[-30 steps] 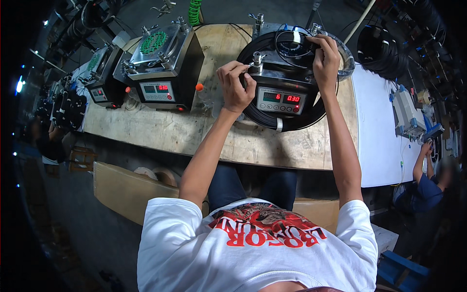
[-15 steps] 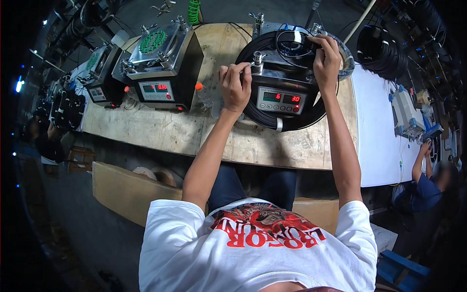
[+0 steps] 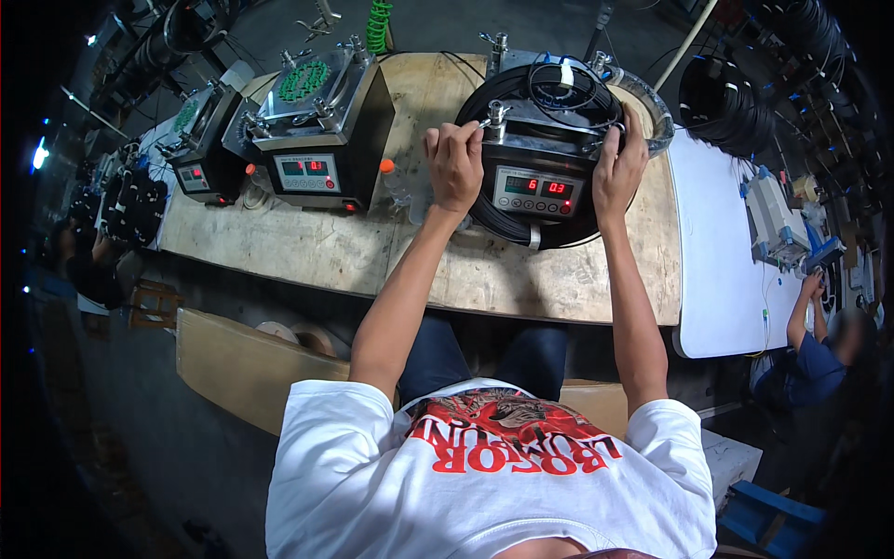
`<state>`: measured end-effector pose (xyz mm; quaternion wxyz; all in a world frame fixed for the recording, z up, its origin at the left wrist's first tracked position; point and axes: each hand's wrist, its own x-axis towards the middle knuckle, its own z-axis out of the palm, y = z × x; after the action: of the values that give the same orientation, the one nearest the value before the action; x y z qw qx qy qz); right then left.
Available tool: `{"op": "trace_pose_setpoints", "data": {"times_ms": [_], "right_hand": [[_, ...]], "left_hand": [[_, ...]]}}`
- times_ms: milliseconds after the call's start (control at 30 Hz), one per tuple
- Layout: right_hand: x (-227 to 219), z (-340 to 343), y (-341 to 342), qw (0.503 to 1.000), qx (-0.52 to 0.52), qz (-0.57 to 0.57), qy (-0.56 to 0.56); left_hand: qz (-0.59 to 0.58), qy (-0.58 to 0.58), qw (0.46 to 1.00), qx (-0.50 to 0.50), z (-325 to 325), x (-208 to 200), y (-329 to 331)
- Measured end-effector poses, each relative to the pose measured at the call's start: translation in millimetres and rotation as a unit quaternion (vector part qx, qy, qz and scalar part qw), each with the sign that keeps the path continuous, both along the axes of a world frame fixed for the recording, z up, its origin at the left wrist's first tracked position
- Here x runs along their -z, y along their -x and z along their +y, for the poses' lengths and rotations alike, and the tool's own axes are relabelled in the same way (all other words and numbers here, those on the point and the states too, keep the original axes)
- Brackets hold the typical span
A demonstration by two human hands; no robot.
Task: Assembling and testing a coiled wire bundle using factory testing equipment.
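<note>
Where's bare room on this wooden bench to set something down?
Along the near edge of the wooden bench, in front of the middle machine and black coil; also between those, beyond the left hand. It's crowded around the right machine and right hand.

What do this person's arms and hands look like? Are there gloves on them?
No gloves! The left hand and right hand are both bare. The forearms are bare too, and I see no watch or bracelet. Higher up are short, loose white sleeves, part of a white T-shirt with a mostly red print.
</note>
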<state>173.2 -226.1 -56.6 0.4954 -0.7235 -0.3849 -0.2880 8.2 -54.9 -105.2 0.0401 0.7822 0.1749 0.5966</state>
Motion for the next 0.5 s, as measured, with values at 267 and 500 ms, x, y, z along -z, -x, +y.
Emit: {"op": "trace_pose_setpoints", "data": {"times_ms": [267,500], "right_hand": [[5,-14,13,0.998,0.022,-0.018,0.049],[8,-13,11,0.999,0.024,-0.026,0.015]], "left_hand": [[-0.066,0.026,0.997,0.032,-3,-15,-2],[-0.008,0.170,0.973,0.156,-3,-23,-1]]}}
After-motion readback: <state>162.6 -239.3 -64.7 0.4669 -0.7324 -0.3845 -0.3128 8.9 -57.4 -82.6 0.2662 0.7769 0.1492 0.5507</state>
